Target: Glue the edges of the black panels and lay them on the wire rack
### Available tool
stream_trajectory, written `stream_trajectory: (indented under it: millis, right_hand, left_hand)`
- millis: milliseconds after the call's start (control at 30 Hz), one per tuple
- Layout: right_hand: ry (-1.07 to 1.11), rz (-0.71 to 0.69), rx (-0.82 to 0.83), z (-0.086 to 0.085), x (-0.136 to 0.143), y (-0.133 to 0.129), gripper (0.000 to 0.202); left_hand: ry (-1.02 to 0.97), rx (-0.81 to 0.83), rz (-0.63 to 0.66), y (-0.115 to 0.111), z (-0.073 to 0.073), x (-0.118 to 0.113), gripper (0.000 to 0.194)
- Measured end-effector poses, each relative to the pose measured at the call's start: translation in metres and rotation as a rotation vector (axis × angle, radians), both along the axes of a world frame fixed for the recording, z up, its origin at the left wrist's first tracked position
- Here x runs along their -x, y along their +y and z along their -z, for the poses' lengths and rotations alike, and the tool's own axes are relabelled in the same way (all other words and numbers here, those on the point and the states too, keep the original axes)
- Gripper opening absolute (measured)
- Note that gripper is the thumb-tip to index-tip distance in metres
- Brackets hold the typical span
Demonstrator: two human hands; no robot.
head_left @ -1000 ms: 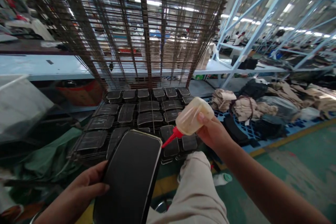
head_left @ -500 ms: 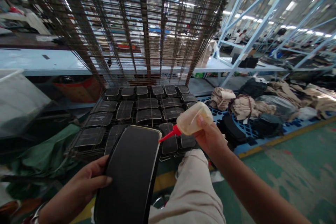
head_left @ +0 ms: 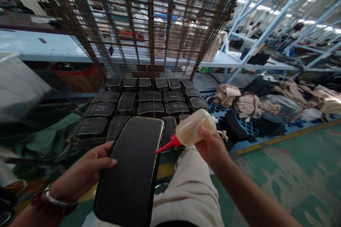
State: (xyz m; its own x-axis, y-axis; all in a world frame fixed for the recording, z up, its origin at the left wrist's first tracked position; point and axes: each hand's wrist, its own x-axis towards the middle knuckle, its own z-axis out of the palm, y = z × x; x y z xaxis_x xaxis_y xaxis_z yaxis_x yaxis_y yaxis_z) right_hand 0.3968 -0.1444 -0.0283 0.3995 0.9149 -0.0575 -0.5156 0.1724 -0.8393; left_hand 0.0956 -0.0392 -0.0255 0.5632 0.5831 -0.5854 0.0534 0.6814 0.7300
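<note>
At the near centre, one black panel (head_left: pixel 130 170) lies just right of the left hand (head_left: pixel 93 165), which grips its left edge. The right hand (head_left: pixel 211 143) is closed around one squeeze bottle (head_left: pixel 195 127), its red nozzle (head_left: pixel 169 144) at the panel's right edge; many dark pieces (head_left: pixel 150 108) lie beyond.

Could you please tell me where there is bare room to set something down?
The pale blue shelf looks mostly bare between the small dark scrap and the brown wire rack, as does the green floor in front of the yellow stripe. It is crowded where black panels cover the rack's base and where beige cloth bundles lie.
</note>
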Motion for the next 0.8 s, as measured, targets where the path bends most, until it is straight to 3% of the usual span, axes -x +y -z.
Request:
stream_trajectory:
  millis: [367,567,700,800]
  right_hand:
    - [-0.004,-0.131,0.005,-0.004,0.011,-0.020,0.038]
    - [-0.021,-0.176,-0.008,-0.004,0.011,-0.029,0.051]
    - [-0.049,-0.191,0.012,-0.001,0.011,-0.035,0.056]
    - [-0.066,-0.210,0.016,0.002,0.011,-0.039,0.058]
  left_hand:
    - [0.024,-0.007,-0.004,0.004,-0.001,-0.010,0.043]
    - [0.054,-0.004,-0.055,0.006,-0.004,-0.014,0.042]
    - [0.063,0.020,-0.123,0.009,-0.002,-0.015,0.041]
    - [0.044,0.048,-0.279,0.008,-0.001,-0.016,0.035]
